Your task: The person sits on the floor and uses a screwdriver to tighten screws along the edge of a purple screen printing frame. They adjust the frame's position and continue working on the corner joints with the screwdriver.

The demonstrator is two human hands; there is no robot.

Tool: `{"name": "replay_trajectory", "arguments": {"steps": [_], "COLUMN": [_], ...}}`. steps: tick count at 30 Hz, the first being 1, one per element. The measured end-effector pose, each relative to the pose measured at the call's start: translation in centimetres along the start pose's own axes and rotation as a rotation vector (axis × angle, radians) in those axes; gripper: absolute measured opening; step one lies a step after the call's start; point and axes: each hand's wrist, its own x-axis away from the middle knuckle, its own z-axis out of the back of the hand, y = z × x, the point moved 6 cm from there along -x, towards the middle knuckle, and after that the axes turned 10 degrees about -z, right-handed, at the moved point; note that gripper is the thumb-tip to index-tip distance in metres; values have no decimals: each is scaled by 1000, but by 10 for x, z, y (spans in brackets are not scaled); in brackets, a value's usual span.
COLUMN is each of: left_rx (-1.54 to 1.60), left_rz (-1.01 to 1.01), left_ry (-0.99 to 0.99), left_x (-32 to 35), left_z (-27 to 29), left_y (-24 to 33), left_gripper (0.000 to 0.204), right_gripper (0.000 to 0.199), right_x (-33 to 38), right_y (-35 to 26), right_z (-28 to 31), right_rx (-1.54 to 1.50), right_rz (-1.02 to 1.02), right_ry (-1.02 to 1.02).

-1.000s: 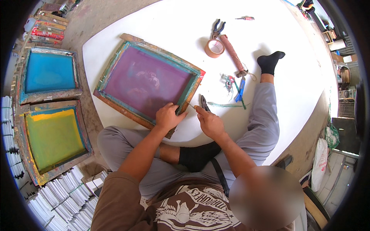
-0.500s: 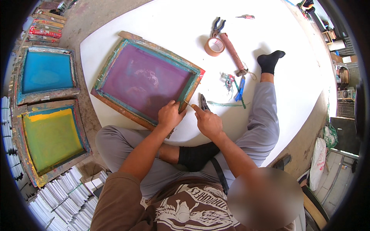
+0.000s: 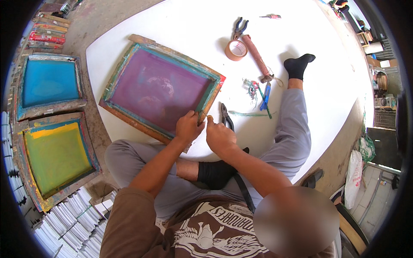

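Far left, on the floor: a blue-coated screen frame (image 3: 49,84) and, below it, a yellow-green screen frame (image 3: 58,157), both lying flat. Stacks of white printed sheets (image 3: 71,223) sit at the lower left edge.

On the white tabletop (image 3: 180,21): a wooden screen frame with purple mesh (image 3: 157,90), lying flat and skewed, its near right corner toward the seated person.

Left hand (image 3: 188,127): closed, fingers curled over the near right edge of the purple frame, pressing it down. Since a second ago it has crept a little along that edge toward the corner; the frame itself has barely shifted.

Right hand (image 3: 218,134): closed in a pinch just beside the left one, at the same corner. It appears to hold something thin there, possibly a strip of the green edging; what exactly cannot be told. A second ago it stood slightly apart from the left hand; the two are now almost touching.

Judgement: work has narrowed onto this one corner of the frame.

Dark pliers (image 3: 226,116) lie on the tabletop just right of the hands, untouched. Further right: green scraps (image 3: 251,88), a blue-handled cutter (image 3: 265,95), a roll of brown tape (image 3: 236,50), a hammer (image 3: 257,58), and a second pair of pliers (image 3: 239,27).
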Motion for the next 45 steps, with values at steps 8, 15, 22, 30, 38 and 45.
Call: {"name": "replay_trajectory", "arguments": {"steps": [8,15,22,30,38,45], "left_rx": [17,5,-23,-2,-20,-37], "left_rz": [-15,2,12,7,1,33], "left_ry": [-25,-42,-33,-27,-14,-58], "left_x": [0,-1,-1,1,2,-1], "left_z": [-3,3,0,2,1,2], "left_y": [-3,-4,-1,-6,-7,-5], "left_gripper": [32,36,37,41,46,50], "right_gripper": [54,43,42,38,45,42], "right_x": [-9,-19,-37,-18,-36,-45], "right_y": [14,33,50,43,67,77], "right_z": [-24,-23,-43,-22,-64,-49], "right_rx": [75,-263,-536,-203,-1456,-911], "right_rz": [18,134,125,96,-315,62], "right_ry": [91,89,-31,62,-769,-183]}}
